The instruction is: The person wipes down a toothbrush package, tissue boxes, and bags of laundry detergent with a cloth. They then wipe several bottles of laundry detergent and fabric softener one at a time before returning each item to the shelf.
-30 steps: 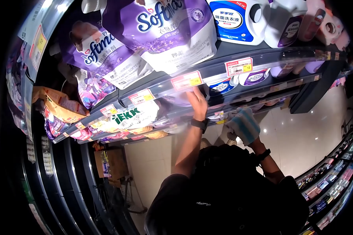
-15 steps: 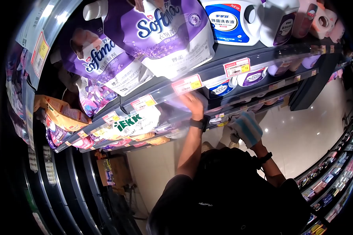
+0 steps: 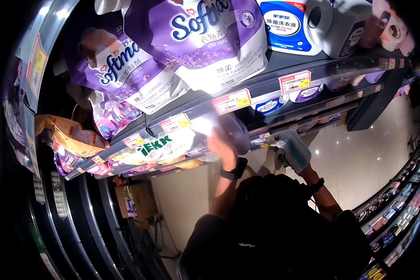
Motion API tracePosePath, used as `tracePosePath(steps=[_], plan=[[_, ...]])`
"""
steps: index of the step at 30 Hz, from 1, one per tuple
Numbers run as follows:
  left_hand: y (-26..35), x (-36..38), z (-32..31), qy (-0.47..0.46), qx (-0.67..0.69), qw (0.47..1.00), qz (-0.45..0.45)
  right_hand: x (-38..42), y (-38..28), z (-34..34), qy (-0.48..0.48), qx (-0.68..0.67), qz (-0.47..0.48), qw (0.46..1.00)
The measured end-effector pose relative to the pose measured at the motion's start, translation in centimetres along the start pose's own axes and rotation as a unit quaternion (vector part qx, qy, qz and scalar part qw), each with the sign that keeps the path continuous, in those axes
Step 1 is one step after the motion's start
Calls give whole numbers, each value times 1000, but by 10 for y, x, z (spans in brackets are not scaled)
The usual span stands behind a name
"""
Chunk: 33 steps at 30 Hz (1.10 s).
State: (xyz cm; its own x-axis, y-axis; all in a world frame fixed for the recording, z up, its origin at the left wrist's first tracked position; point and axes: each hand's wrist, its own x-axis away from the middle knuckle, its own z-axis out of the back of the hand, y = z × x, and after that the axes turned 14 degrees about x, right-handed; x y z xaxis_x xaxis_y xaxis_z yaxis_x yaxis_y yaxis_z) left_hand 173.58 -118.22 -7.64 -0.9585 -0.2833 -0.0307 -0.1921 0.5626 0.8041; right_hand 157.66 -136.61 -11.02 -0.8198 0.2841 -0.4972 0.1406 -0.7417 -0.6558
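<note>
My left hand, blurred by motion, is at the edge of the second shelf with its fingers against a purple pouch that sticks out over the shelf front; part of its grip is blurred. A blue-and-white striped cloth covers most of my right hand, which holds it in front of the lower shelf. Above are two large purple Softma pouches on the upper shelf, with a white and blue detergent jug to their right.
Price labels run along the upper shelf edge. A white pouch with green letters lies on the second shelf. An orange bag stands at the left. A cardboard box is on the floor, and stocked shelves curve along the right.
My left hand has come down and slightly left from behind the price label, and the purple pouch now shows farther out beside it. My right hand with the cloth has hardly moved. The view has shifted slightly.
</note>
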Motion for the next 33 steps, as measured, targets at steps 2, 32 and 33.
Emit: tracePosePath(steps=[2, 32, 33], plan=[[12, 5, 2, 6, -6, 1000, 9, -16, -14, 2, -50, -58, -6, 997], [105, 81, 91, -191, -59, 964, 175, 47, 18, -160, -385, -652, -514, 404], [112, 81, 88, -196, -60, 961, 184, 45, 7, -151, -366, -653, -543, 381]])
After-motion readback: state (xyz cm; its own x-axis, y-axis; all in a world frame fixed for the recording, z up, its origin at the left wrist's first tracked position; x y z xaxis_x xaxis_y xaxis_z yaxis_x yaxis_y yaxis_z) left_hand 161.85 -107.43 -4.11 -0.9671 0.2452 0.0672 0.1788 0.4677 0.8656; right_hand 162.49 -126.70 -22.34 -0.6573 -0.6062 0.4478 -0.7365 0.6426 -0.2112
